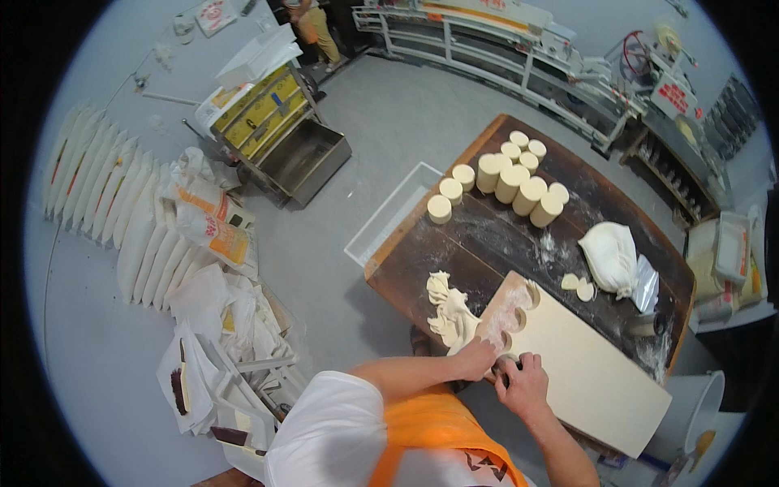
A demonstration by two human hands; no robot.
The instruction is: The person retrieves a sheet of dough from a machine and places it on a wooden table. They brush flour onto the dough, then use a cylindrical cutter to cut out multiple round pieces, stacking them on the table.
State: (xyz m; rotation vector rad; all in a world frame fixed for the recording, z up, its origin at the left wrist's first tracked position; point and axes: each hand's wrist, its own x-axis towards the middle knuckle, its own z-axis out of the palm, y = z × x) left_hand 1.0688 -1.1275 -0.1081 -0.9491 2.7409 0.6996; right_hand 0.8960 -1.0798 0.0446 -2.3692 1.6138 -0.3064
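A thick rolled dough sheet [600, 365] slants across the near right of the wooden table, with rounded bites cut from its left edge. My right hand [523, 385] grips a dark round cutter [508, 362] at that edge. Close by on the left, my left hand [475, 359] is closed at the dough's floured end; what its fingertips hold, if anything, is hidden. Crumpled dough scraps [450, 308] lie just beyond it. Several stacks of round dough discs [510, 183] stand at the table's far side. A few loose dough discs [577, 285] rest right of the sheet.
A white tied bag [609, 258] sits on the floured wooden table [479, 243]. A white bucket [694, 410] stands at the near right corner. Left are an open metal drawer [312, 158] and stacked white sacks [130, 195]. Machinery [487, 49] lines the back, where another person [319, 31] stands.
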